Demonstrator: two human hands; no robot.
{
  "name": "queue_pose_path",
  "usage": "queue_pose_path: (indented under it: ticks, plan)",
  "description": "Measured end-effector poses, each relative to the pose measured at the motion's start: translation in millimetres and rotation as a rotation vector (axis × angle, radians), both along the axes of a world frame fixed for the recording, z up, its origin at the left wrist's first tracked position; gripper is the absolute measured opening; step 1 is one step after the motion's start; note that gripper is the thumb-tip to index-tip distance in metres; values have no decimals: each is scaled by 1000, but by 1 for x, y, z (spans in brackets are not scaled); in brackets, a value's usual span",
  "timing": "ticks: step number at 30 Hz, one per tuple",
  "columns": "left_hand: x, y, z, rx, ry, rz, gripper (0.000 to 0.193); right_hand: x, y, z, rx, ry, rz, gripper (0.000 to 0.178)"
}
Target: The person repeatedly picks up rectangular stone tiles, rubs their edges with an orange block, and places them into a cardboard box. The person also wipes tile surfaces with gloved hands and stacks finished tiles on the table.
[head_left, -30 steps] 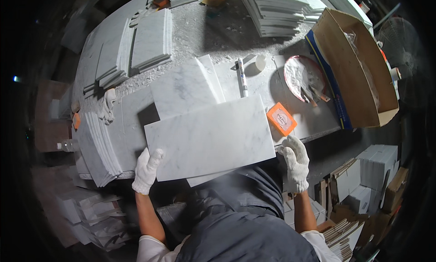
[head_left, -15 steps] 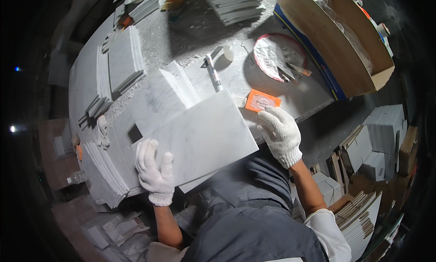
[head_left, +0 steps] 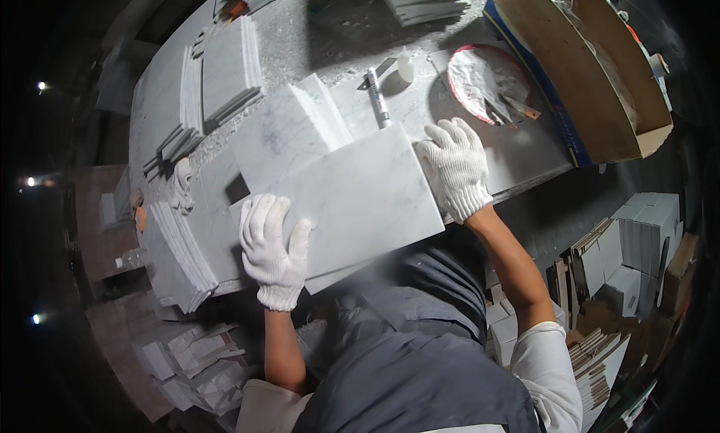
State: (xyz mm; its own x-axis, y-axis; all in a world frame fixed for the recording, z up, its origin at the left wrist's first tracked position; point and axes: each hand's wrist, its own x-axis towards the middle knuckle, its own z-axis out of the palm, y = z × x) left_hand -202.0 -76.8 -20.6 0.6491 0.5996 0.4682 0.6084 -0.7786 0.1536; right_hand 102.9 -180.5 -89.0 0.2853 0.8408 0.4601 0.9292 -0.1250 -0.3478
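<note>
A pale grey-veined marble tile (head_left: 367, 200) lies at a slant near the table's front edge, on top of other tiles. My left hand (head_left: 276, 249), in a white knitted glove, rests at the tile's left end with thumb and fingers apart. Beside its right edge, my gloved right hand (head_left: 454, 167) is closed, fingers curled down over the spot of the orange sanding block. The hand hides that block entirely. A white marker (head_left: 378, 97) lies just beyond the tile, near a small white round-topped object (head_left: 406, 68). Behind the tile, more tiles (head_left: 277, 137) are stacked.
A red-rimmed bowl of white paste (head_left: 480, 77) holds scrapers at the right. Beyond it stands an open cardboard box (head_left: 589, 58). Tile stacks (head_left: 229, 69) line the table's left, with another (head_left: 176, 249) at the front-left corner. White cartons (head_left: 649, 215) stand lower right.
My right hand has moved forward onto the orange block, which is now covered. My left hand stays at the tile's left end. The whole view has shifted slightly.
</note>
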Motion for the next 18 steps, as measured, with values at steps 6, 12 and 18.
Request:
queue_pose_path:
  ticks: [6,12,18]
  plan:
    - [-1,2,-2,-14,-42,-23,44,4,5,-3,-89,-126,-7,19]
    - [-5,2,-4,-49,-62,-15,44,2,7,5,-100,132,-58,17]
    - [-3,3,-3,-58,-61,-4,43,15,6,19,221,896,-213,18]
